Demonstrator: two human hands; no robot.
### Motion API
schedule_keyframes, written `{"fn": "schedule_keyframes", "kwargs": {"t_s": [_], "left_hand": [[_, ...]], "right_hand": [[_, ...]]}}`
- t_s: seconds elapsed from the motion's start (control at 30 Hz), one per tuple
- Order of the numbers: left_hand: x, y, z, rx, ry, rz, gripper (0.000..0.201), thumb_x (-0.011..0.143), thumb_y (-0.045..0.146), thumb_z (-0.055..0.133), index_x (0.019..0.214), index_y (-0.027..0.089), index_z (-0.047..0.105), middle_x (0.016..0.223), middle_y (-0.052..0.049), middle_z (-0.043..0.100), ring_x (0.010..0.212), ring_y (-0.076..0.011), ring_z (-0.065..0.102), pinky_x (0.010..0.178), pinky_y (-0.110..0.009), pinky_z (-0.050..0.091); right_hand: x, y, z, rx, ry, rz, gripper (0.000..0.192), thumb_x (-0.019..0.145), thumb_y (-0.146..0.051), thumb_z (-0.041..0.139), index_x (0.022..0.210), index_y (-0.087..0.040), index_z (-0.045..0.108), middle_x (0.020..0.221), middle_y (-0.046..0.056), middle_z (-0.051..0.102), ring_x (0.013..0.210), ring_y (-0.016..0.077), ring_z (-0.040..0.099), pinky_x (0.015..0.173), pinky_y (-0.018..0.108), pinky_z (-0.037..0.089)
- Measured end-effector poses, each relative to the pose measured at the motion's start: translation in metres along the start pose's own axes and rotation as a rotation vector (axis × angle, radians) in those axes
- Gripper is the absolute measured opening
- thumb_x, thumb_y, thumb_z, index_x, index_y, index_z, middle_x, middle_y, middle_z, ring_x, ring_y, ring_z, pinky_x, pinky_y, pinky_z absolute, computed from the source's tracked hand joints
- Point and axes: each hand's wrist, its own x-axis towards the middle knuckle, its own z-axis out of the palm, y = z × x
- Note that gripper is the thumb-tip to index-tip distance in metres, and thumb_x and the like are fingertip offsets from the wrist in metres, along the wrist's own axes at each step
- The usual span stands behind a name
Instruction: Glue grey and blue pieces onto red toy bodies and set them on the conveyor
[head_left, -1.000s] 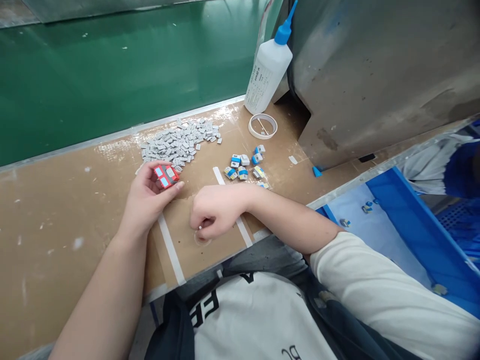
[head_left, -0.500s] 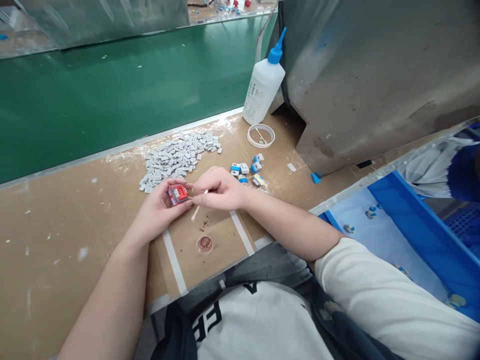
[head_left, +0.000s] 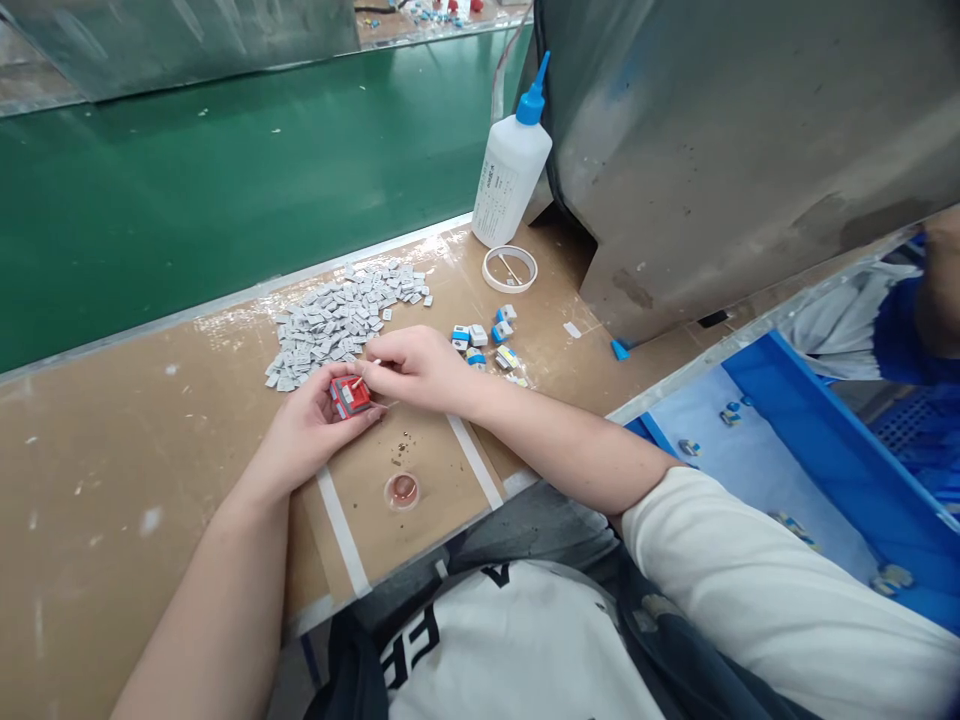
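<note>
- Left hand (head_left: 311,435) cupped on the table (head_left: 112,440), fingers closed around a small red part (head_left: 349,394), open face turned up, presumably so the top can be reached.
- Right hand (head_left: 416,365) pinched shut on a thin stick (head_left: 365,372), tip lowered onto the red part's top; wrist resting on the table, likely for steadiness.
- Both hands close together, nearly touching over the part.
- Small round dish (head_left: 402,489) with reddish liquid just in front of the hands, between two white tape strips, within easy dipping range.
- Heap of grey pieces (head_left: 337,315) just beyond the hands; blue-and-white parts (head_left: 484,340) to the right.
- White squeeze bottle (head_left: 508,175) and tape ring (head_left: 510,268) farther back; blue bin (head_left: 847,470) off the table edge.
</note>
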Motion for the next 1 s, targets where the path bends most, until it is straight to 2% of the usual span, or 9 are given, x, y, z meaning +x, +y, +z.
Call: {"fn": "schedule_keyframes", "kwargs": {"t_s": [0.13, 0.23, 0.37, 0.7, 1.0], "left_hand": [[0.0002, 0.0004, -0.0003, 0.005, -0.007, 0.006, 0.063, 0.076, 0.054, 0.096, 0.122, 0.022, 0.066, 0.103, -0.003, 0.074, 0.093, -0.0235, 0.072, 0.085, -0.036, 0.061], [0.0009, 0.0008, -0.0006, 0.004, -0.007, 0.013, 0.061, 0.076, 0.054, 0.096, 0.119, 0.023, 0.066, 0.102, -0.002, 0.074, 0.092, -0.0226, 0.071, 0.084, -0.036, 0.062], [0.0020, -0.0002, -0.0007, -0.004, 0.009, 0.028, 0.063, 0.075, 0.055, 0.096, 0.120, 0.023, 0.065, 0.108, -0.004, 0.075, 0.097, -0.0238, 0.073, 0.089, -0.037, 0.063], [0.0013, -0.0012, -0.0004, 0.014, 0.012, 0.029, 0.063, 0.076, 0.055, 0.096, 0.120, 0.022, 0.067, 0.109, -0.006, 0.077, 0.098, -0.0263, 0.075, 0.089, -0.040, 0.064], [0.0011, -0.0028, -0.0012, -0.006, 0.002, -0.002, 0.069, 0.075, 0.052, 0.097, 0.129, 0.023, 0.066, 0.113, -0.006, 0.078, 0.104, -0.0275, 0.075, 0.095, -0.043, 0.063]], "right_hand": [[-0.0001, -0.0038, -0.0018, -0.096, -0.001, -0.026, 0.034, 0.095, -0.027, 0.054, 0.068, -0.021, 0.036, 0.065, -0.005, 0.041, 0.066, 0.0107, 0.035, 0.066, 0.029, 0.022], [-0.0003, -0.0053, -0.0033, -0.073, -0.049, -0.054, 0.032, 0.095, -0.027, 0.053, 0.068, -0.021, 0.038, 0.065, -0.005, 0.042, 0.065, 0.0104, 0.037, 0.067, 0.029, 0.023], [0.0005, -0.0046, -0.0029, -0.012, -0.092, -0.086, 0.037, 0.099, -0.028, 0.051, 0.067, -0.022, 0.033, 0.065, -0.005, 0.041, 0.064, 0.0098, 0.036, 0.067, 0.028, 0.023], [-0.0002, -0.0031, 0.0011, 0.030, 0.004, -0.048, 0.040, 0.101, -0.031, 0.053, 0.068, -0.022, 0.031, 0.064, -0.006, 0.038, 0.065, 0.0098, 0.034, 0.066, 0.029, 0.022], [0.0005, -0.0022, -0.0001, 0.081, 0.055, -0.028, 0.037, 0.097, -0.030, 0.052, 0.068, -0.023, 0.031, 0.063, -0.006, 0.037, 0.065, 0.0106, 0.035, 0.066, 0.029, 0.023]]}}
